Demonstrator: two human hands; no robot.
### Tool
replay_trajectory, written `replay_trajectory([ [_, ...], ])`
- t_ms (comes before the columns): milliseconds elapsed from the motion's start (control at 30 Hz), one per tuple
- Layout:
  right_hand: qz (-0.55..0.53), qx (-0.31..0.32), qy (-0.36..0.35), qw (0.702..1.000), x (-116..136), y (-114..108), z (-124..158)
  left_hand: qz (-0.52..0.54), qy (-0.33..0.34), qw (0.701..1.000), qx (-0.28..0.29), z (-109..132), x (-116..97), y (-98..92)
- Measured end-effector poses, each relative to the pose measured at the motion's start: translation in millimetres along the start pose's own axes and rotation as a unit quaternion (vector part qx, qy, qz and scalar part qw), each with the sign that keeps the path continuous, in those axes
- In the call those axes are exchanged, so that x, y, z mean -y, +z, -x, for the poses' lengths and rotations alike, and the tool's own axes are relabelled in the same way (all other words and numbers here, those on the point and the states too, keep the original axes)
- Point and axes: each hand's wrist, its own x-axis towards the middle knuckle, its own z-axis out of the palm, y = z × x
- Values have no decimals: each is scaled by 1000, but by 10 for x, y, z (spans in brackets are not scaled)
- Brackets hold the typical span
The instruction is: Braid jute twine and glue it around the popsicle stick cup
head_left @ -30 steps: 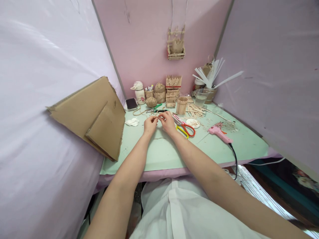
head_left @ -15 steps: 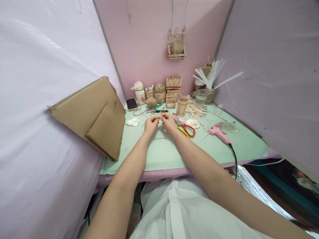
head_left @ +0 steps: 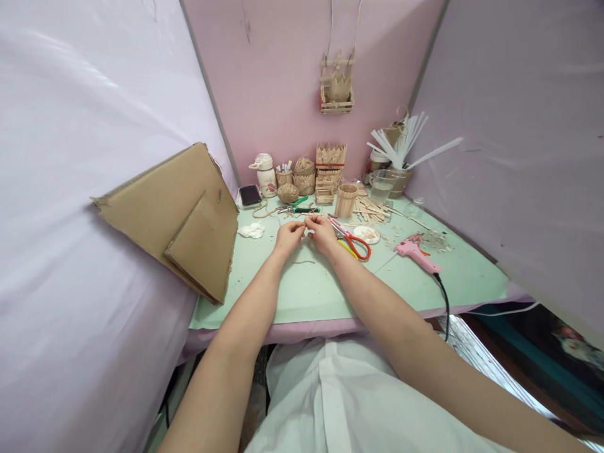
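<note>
My left hand (head_left: 287, 236) and my right hand (head_left: 323, 233) meet over the middle of the green table (head_left: 302, 289), fingertips pinched together on a small thin piece that looks like twine or a little stick; it is too small to name. A short loose piece of twine (head_left: 304, 262) lies on the table just below my hands. Red-and-yellow scissors (head_left: 352, 241) lie right beside my right hand.
A pink glue gun (head_left: 415, 254) with a black cord lies at the right. Cardboard sheets (head_left: 179, 214) lean at the left. At the back stand a stick cup (head_left: 345, 200), loose wooden sticks (head_left: 370, 209), twine balls (head_left: 287, 192), a phone (head_left: 249, 196), jars and a glass.
My hands have stayed together at the same spot, with only slight finger movement. The view has shifted a little.
</note>
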Motion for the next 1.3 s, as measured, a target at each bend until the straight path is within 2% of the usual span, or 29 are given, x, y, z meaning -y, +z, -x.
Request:
replay_trajectory([
  [300,58,-24,-39,997,6,4,10,-26,-9,1000,2,16,-38,-21],
  [500,107,-42,-99,988,1,6,-17,-44,-14,998,-35,-6,13,-33],
  [767,216,-52,-181,958,37,34,48,-26,-3,996,-84,-34,56,-38],
  [900,216,-47,-173,960,39,41,66,13,-15,995,-96,-22,26,-38],
  [1133,193,-40,-169,966,-19,29,2,51,-44,994,-84,-14,-12,-39],
  [1300,136,-41,-112,984,-56,23,-54,82,-47,992,-80,-28,-9,-43],
])
